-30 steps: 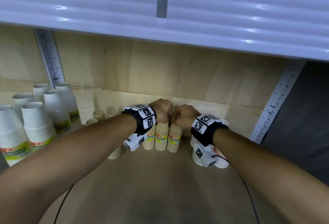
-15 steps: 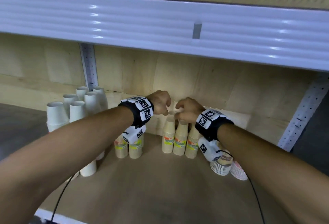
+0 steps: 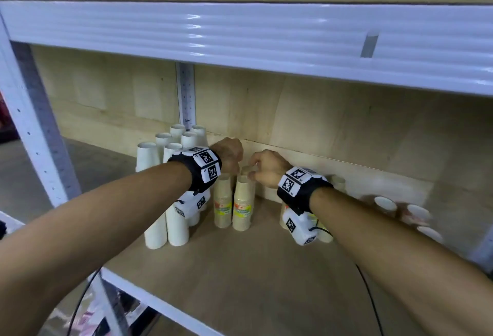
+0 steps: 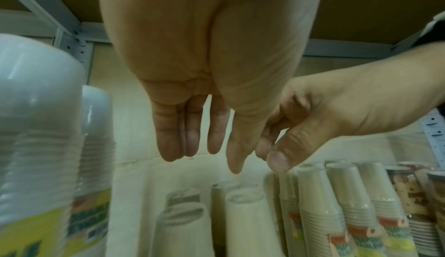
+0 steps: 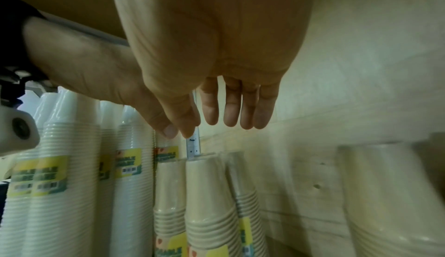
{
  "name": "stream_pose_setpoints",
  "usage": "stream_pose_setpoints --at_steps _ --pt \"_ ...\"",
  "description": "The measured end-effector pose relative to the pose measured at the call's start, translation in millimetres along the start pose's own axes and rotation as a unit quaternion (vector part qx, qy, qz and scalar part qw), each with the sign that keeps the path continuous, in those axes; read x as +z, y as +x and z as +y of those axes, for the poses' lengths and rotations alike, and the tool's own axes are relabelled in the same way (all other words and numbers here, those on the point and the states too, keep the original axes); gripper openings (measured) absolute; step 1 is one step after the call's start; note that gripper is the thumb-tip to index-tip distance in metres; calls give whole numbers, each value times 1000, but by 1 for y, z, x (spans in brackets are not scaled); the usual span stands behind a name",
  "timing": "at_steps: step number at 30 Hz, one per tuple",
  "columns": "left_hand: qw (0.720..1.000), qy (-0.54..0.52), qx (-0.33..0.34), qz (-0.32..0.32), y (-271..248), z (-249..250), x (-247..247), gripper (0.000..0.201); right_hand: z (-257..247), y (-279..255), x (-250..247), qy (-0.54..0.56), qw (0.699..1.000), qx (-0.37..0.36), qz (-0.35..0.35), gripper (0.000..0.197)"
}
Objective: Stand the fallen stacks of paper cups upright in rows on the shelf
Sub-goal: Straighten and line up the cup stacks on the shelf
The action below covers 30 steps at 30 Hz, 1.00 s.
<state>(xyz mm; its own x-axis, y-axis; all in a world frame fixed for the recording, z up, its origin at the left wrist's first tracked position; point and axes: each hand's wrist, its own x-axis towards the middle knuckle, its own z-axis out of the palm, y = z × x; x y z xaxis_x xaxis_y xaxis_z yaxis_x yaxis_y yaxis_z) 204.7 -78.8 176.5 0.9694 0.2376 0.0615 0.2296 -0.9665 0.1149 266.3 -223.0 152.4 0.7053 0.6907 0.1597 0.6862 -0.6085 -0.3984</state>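
Upright on the wooden shelf (image 3: 240, 277), near its back panel, stand the tan cup stacks (image 3: 241, 202): sleeves of nested paper cups, bases up, wrapped in clear film with an orange, yellow and green label low on each. Just to their left a cluster of taller white cup stacks (image 3: 165, 202) stands in the same way, also labelled. To the right, more stacks (image 3: 400, 210) show only their round ends; blur and the right forearm make it impossible to tell how they lie.

Both hands hang just above the tan stacks, close together and gripping nothing. The left hand (image 3: 230, 155) has its fingers straight and pointing down in its wrist view. The right hand (image 3: 266, 167) looks loosely curled from the head camera, with relaxed fingers in its own view; whether a fingertip touches a stack top cannot be told. Wrist bands and cameras cover parts of several stacks.
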Motion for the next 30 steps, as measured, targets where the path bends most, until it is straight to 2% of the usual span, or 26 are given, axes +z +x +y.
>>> stream_pose_setpoints --at_steps 3,7,11,14,17,23,30 --pt "999 32 -16 -25 -3 -4 9 33 -9 1 10 1 1000 -6 -20 27" --pt "997 57 -29 -31 -6 -3 21 14 -16 1 20 -14 999 -16 -32 29" --pt "996 62 -32 -48 -5 -4 32 20 -19 1 28 -13 999 -20 -45 23" --pt "998 51 -32 -33 -3 -6 43 19 -19 1 35 -11 998 -21 -59 28" --pt "998 44 -31 -23 -2 -7 50 19 -19 1 41 -6 999 -20 -47 26" --pt "999 21 -29 -30 -7 -7 44 20 -19 0 41 -16 999 -22 -36 27" --pt "999 0 -5 -39 -16 -3 35 26 -18 -14 37 -15 999 -10 -37 17"
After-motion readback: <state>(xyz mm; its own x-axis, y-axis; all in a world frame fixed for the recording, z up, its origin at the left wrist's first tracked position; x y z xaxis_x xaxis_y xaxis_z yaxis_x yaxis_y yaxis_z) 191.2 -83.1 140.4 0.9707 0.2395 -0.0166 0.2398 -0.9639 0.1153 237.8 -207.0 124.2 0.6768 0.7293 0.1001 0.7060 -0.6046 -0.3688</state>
